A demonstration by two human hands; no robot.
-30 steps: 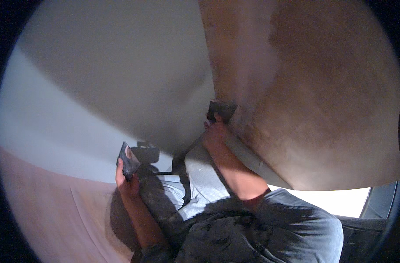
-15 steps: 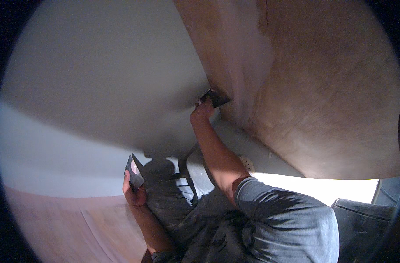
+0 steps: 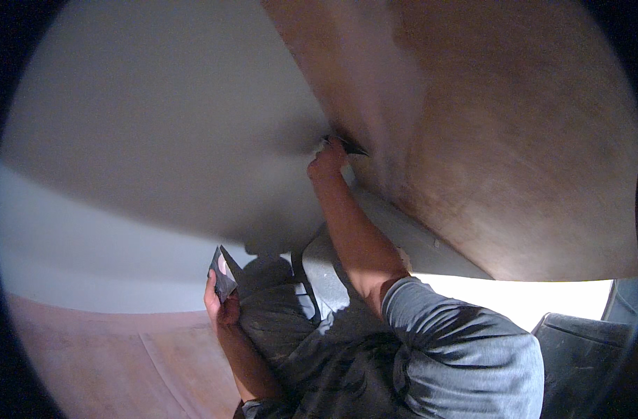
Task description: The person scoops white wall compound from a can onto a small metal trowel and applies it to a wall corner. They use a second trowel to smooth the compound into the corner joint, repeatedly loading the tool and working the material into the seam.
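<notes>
My right hand [image 3: 327, 159] reaches up to the corner where the grey surface [image 3: 172, 126] meets the brownish, patchy plastered surface [image 3: 500, 160]. Its fingers are closed on a dark, wide-bladed putty knife [image 3: 354, 147], whose blade meets the plastered side close to the joint; the fingers hide the handle. Lower on the left, my left hand [image 3: 224, 307] grips a dark flat filler spreader [image 3: 226, 285] held upright. A dab of pale pink filler [image 3: 223, 266] sits on its face. A smooth pinkish band of filler [image 3: 385, 91] runs along the plastered surface near the corner.
A bright opening [image 3: 514, 297] lies at the lower right, beside a dark, dusty padded-looking object [image 3: 584, 356]. Another pinkish plastered surface [image 3: 109, 356] with a seam is at the lower left. My shadow falls across the grey surface.
My right hand has turned the putty knife, so its blade now shows as a narrower sliver at the corner. My left hand with the spreader sits slightly further right in view.
</notes>
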